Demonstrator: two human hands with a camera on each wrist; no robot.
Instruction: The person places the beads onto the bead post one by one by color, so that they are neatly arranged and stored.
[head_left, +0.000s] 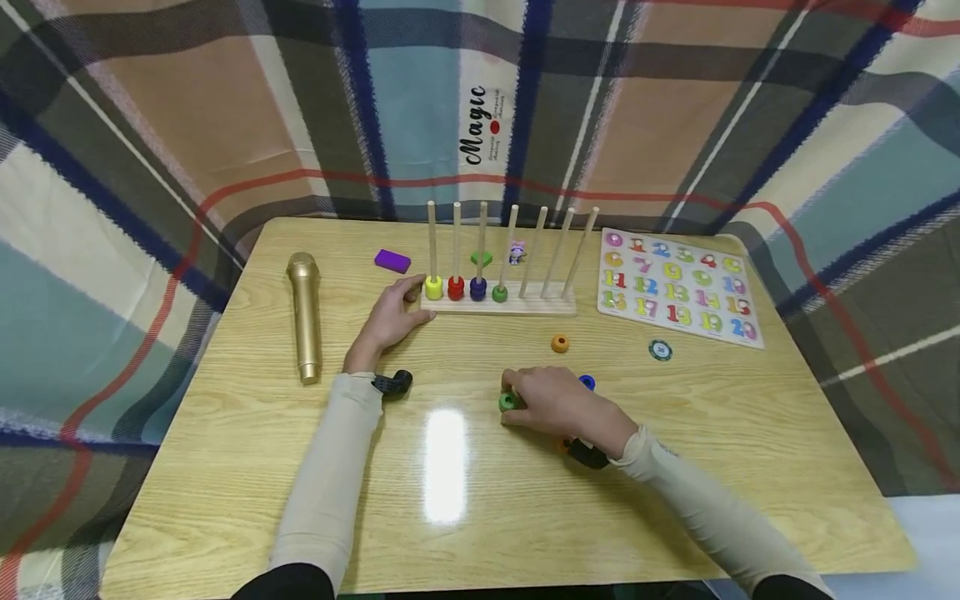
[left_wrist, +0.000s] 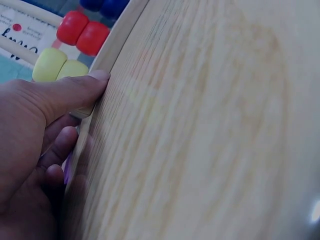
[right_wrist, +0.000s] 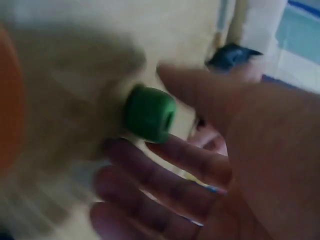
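A wooden peg stand [head_left: 540, 306] with upright rods stands toward the back of the table. Yellow [head_left: 433, 288], red [head_left: 455, 288] and dark blue [head_left: 477, 290] beads sit on its first rods, and a green bead [head_left: 500, 293] on the fourth. My left hand [head_left: 388, 317] holds the stand's left end, thumb [left_wrist: 82, 90] on the front side and fingers curled behind. My right hand [head_left: 558, 400] is around a loose green bead [right_wrist: 150, 114] on the table. Its thumb and fingers stand on either side, with a gap at the thumb in the blurred right wrist view.
A gold microphone [head_left: 304, 317] lies left, near a purple block [head_left: 392, 261]. Loose orange [head_left: 559, 343] and blue [head_left: 587, 382] beads lie near the right hand. At right are a number board [head_left: 675, 287] and a round chip [head_left: 661, 350]. A small figure [head_left: 517, 252] is behind the rods.
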